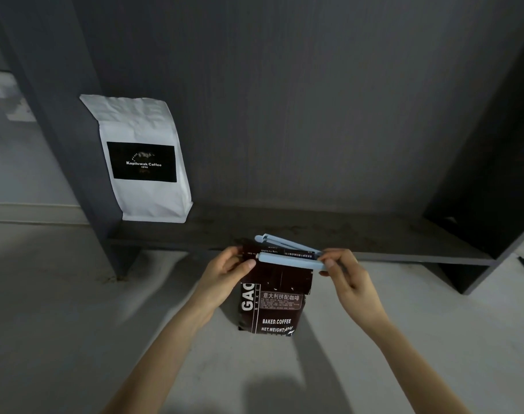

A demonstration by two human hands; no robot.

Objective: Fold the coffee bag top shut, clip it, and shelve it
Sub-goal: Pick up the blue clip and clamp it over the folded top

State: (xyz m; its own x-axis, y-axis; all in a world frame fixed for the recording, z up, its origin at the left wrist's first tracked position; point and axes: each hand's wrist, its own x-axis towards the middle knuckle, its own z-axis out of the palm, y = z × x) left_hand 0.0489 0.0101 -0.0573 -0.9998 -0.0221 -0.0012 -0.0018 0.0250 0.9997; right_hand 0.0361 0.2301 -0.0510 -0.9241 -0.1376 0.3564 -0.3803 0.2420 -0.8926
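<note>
A dark brown coffee bag (272,306) with white lettering stands upright on the pale floor, its top folded over toward me. A long pale blue clip (290,253) straddles the fold, its two arms spread apart at the left end and joined at the right. My left hand (227,273) grips the bag's upper left corner, thumb by the clip's near arm. My right hand (341,268) pinches the clip's right end. The low dark grey shelf (374,237) runs just behind the bag.
A white coffee bag (144,159) with a black label stands on the shelf's left end against the dark back panel. Dark upright side panels frame the shelf at left (60,130) and right (494,189). Pale floor surrounds the bag.
</note>
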